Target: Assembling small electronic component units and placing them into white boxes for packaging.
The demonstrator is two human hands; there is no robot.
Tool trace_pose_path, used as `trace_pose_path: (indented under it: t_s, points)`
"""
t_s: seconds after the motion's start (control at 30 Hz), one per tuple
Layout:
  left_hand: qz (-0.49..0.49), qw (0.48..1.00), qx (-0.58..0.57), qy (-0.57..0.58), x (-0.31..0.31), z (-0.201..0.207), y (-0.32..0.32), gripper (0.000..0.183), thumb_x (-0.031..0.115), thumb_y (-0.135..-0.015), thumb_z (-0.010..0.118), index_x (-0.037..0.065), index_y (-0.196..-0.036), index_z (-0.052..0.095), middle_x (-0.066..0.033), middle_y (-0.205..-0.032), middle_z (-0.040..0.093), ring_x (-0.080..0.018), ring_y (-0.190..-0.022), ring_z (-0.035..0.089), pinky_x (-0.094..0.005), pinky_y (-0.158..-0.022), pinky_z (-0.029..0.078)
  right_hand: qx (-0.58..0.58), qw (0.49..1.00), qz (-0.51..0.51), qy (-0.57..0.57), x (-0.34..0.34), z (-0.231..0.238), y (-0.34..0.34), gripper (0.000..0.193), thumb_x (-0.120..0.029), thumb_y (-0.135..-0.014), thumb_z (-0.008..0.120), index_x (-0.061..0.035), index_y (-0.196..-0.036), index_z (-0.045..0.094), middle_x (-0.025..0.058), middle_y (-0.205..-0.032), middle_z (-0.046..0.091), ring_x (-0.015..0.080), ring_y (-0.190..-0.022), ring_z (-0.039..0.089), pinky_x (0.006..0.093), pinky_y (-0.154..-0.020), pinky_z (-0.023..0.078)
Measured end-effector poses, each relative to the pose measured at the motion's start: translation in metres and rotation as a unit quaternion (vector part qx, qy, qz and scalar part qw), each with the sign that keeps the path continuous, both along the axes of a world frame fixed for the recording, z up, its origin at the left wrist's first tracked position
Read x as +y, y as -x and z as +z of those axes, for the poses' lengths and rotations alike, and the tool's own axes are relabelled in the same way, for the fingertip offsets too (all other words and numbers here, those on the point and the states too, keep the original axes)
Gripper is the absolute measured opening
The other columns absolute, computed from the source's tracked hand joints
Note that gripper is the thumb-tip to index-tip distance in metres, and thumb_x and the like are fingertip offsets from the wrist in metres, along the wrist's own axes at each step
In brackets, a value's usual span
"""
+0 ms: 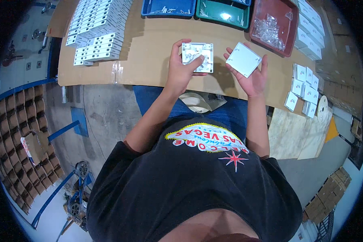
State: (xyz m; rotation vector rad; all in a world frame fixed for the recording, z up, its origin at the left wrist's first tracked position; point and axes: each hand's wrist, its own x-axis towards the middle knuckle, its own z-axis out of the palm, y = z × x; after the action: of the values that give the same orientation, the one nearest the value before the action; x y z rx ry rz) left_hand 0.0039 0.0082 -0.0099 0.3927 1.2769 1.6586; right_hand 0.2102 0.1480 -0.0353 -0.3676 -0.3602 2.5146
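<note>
My left hand (180, 66) grips a square white plastic housing (197, 48) over the table, its thumb pressed across the moulded inner side. To the right, my right hand (252, 80) holds a flat square white cover plate (243, 59), tilted like a diamond, with small holes near its corners. The plate lies against the fingers and palm, with fingertips showing past its edges. The two parts are apart from each other, both above the cardboard-covered table (149, 60).
Stacked white boxes (99, 32) stand at the left. A blue tray (168, 9), a green tray (222, 15) and a red tray (286, 24) with clear plastic pieces line the far side. Several white units (304, 88) and a white reel (322, 109) sit at the right.
</note>
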Motion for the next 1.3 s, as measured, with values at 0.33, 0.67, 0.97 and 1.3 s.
trace_pose_path:
  t_s: [0.33, 0.67, 0.97, 1.3]
  points:
    - [0.039, 0.997, 0.023, 0.054, 0.000, -0.005, 0.004, 0.058, -0.002, -0.089, 0.073, 0.008, -0.138, 0.044, -0.0125, -0.115, 0.068, -0.0231, -0.093, 0.073, -0.0393, -0.065, 0.066, -0.048, 0.996, 0.021, -0.068, -0.004, 0.008, 0.008, 0.088, -0.067, -0.100, 0.044, -0.0034, -0.158, 0.029, 0.0366, -0.156, 0.033, 0.0524, -0.144, 0.037, 0.0606, -0.118, 0.035]
    - [-0.005, 0.998, -0.060, -0.007, -0.001, -0.007, 0.008, 0.056, 0.002, -0.092, 0.071, 0.007, -0.141, 0.043, -0.0154, -0.122, 0.066, -0.0264, -0.100, 0.073, -0.0409, -0.073, 0.066, -0.063, 0.985, 0.039, -0.158, -0.015, 0.037, 0.023, 0.088, -0.059, -0.098, 0.050, -0.0027, -0.160, 0.025, 0.0364, -0.158, 0.030, 0.0510, -0.147, 0.033, 0.0585, -0.120, 0.032]
    - [-0.099, 0.982, -0.155, -0.041, -0.001, -0.003, 0.008, 0.068, 0.060, -0.108, 0.027, 0.010, -0.153, 0.035, -0.0162, -0.144, 0.056, -0.0310, -0.121, 0.065, -0.0511, -0.090, 0.062, -0.190, 0.893, -0.033, -0.407, -0.013, 0.039, 0.029, 0.084, -0.034, -0.088, 0.077, -0.0007, -0.155, 0.039, 0.0189, -0.154, 0.046, 0.0319, -0.142, 0.046, 0.0464, -0.116, 0.039]
    - [-0.115, 0.967, -0.210, -0.083, 0.000, -0.006, 0.001, 0.065, 0.057, -0.110, 0.018, 0.016, -0.160, 0.032, -0.0091, -0.150, 0.052, -0.0247, -0.134, 0.056, -0.0432, -0.106, 0.051, -0.357, 0.565, -0.061, -0.742, -0.035, 0.073, 0.050, 0.095, -0.023, -0.059, 0.096, -0.0078, -0.143, 0.055, 0.0147, -0.141, 0.055, 0.0331, -0.132, 0.053, 0.0427, -0.111, 0.043]
